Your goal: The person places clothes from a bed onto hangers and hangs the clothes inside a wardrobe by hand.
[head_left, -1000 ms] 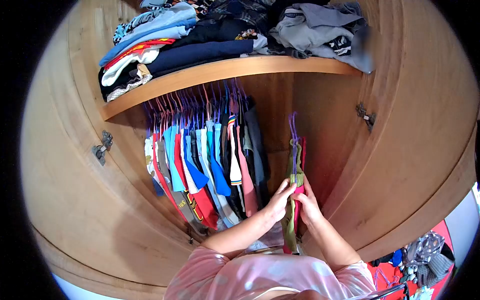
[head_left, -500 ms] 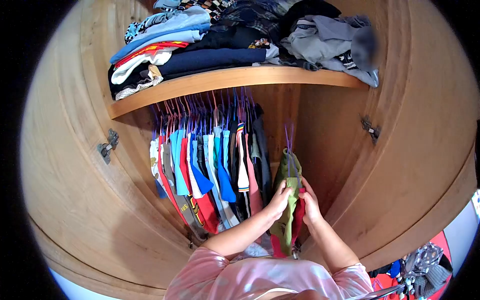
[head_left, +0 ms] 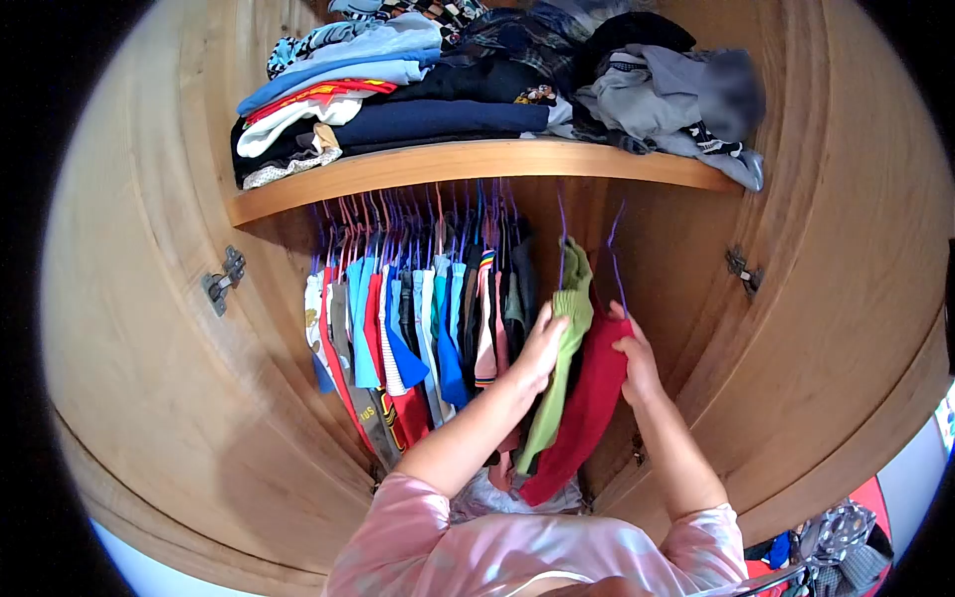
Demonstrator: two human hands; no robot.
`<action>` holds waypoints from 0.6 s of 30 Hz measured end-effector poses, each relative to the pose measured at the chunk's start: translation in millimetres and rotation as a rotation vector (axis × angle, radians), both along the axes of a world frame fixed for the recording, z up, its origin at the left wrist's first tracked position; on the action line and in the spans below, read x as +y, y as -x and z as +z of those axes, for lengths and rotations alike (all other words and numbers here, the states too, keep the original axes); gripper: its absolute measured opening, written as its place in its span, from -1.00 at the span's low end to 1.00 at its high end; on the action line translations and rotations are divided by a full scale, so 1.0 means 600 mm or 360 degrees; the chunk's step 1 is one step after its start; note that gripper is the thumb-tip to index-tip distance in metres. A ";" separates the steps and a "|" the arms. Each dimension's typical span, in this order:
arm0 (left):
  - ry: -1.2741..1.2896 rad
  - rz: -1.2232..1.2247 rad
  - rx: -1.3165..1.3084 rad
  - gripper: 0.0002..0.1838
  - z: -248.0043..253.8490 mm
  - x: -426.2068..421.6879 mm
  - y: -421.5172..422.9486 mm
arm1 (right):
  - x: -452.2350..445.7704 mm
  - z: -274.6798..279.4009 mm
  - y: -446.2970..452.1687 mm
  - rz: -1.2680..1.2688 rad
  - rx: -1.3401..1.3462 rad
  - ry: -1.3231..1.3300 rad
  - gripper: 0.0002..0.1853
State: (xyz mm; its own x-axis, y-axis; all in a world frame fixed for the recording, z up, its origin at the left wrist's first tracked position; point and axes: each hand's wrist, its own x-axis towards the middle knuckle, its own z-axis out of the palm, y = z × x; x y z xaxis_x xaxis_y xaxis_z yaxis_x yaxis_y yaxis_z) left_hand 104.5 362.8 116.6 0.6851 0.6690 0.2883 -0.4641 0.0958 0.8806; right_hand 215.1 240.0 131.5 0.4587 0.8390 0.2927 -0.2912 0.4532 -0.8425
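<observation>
My left hand (head_left: 539, 354) is closed on a green knit garment (head_left: 566, 363) with a ribbed edge, which hangs from a purple hanger (head_left: 563, 221). In my right hand (head_left: 638, 360) is the upper edge of a dark red garment (head_left: 585, 422), on a second purple hanger (head_left: 616, 249). Both garments hang side by side at the right of the wardrobe, the green one partly over the red. To the left of my left hand is a tight row of hanging clothes (head_left: 403, 328) on thin purple and pink hangers.
Above the row runs a curved wooden shelf (head_left: 477, 161), stacked with folded clothes (head_left: 438, 119) and a grey heap (head_left: 642, 95). Wooden doors stand open at both sides, with metal hinges (head_left: 224, 281) on the left. More clothes (head_left: 836, 542) lie on something red at lower right.
My hands have moved apart and slightly up. The red garment, mostly behind the green one before, is now spread to the right, and the two hangers have separated.
</observation>
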 end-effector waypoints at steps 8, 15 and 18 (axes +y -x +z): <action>-0.0065 0.0192 -0.0100 -0.62 0.056 0.109 -0.052 | 0.107 0.046 -0.030 0.0033 -0.0144 -0.0042 -0.36; 0.0185 0.0258 0.0042 -0.64 0.025 0.156 -0.063 | 0.179 0.019 -0.034 0.0033 -0.0167 0.0089 -0.41; 0.0136 0.0382 0.0019 -0.63 0.006 0.169 -0.061 | 0.192 -0.008 -0.030 0.0049 -0.0234 0.0107 -0.42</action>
State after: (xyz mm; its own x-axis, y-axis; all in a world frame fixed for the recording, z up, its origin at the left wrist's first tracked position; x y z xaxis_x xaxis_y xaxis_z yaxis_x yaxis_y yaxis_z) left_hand 141.0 464.4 120.4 0.5069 0.8344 0.2165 -0.4723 0.0587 0.8795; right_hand 232.9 355.0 126.9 0.3890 0.8719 0.2974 -0.1756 0.3871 -0.9052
